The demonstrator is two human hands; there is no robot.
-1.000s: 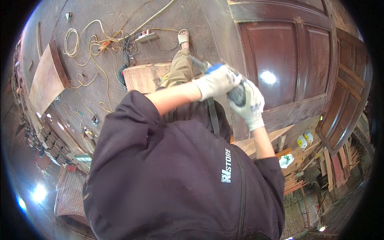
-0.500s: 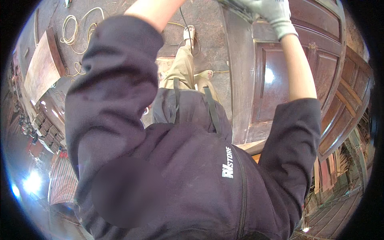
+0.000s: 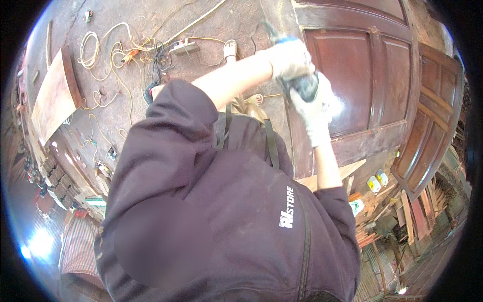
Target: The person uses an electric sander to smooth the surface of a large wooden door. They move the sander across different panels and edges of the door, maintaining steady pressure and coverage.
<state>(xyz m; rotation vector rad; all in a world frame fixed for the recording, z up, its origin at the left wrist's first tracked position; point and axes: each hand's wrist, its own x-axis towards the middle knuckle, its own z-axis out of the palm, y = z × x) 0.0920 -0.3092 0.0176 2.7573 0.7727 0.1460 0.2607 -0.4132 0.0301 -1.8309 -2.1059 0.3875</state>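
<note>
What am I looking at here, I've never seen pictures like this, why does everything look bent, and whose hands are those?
There's no machine doing this: a person is working with two gloved hands. The pictures come from a wide fisheye camera on that person's head, looking down, so straight edges curve and the dark jacket fills the bottom. The left hand and right hand both hold a dark hand tool, too blurred to identify, near a brown panelled door. Yellowish cords and a power strip lie on the floor.
</note>
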